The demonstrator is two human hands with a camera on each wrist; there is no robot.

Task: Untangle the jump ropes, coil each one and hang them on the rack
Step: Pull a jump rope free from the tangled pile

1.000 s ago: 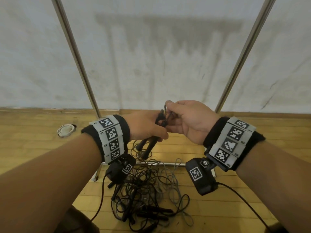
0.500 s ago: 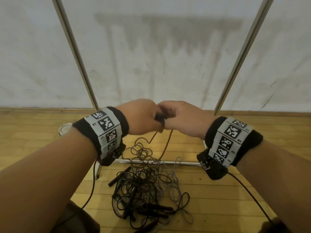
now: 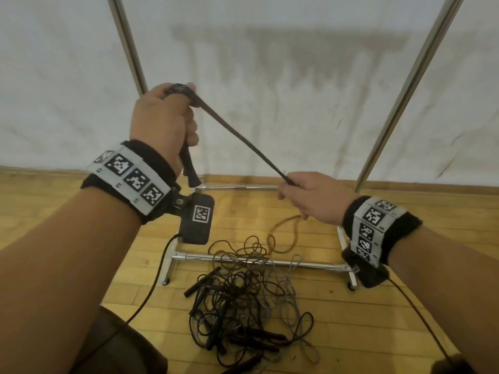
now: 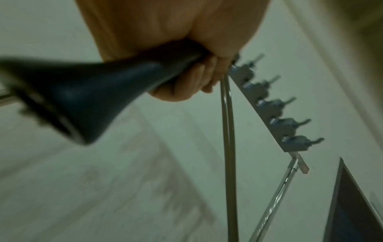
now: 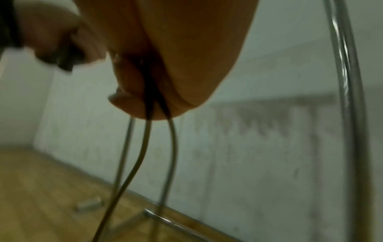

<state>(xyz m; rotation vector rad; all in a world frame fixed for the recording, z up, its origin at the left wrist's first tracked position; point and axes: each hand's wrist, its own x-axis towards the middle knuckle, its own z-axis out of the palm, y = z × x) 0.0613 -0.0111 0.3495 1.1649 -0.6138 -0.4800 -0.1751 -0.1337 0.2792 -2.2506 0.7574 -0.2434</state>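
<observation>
Down by my feet, the tangled pile of jump ropes (image 3: 243, 300) lay on the wooden floor (image 3: 351, 333), dark cords and a grey one looped over each other, with several black handles at its near edge. Part of the pile lay across the near bottom bar of the rack (image 3: 305, 263). A brownish rope (image 3: 283, 238) rose from that heap to my right hand (image 3: 314, 198), which was curled around it lower and to the right, and the right wrist view showed two strands hanging out below my fingers (image 5: 132, 104). From there the rope ran taut, up and to the left, to my left hand (image 3: 162, 125), raised higher and closed in a fist around black handles (image 4: 87, 98); a handle's end stuck out below the fist, and a dark loop sat over the top of my fingers in the head view. How many handles I held there I could not tell. Beyond my hands stood the rack's two slanted metal uprights, against a stained white wall (image 3: 297, 90). In the left wrist view, a row of hooks (image 4: 275, 106) ran along the rack's top bar, just past my knuckles, all of them bare.
</observation>
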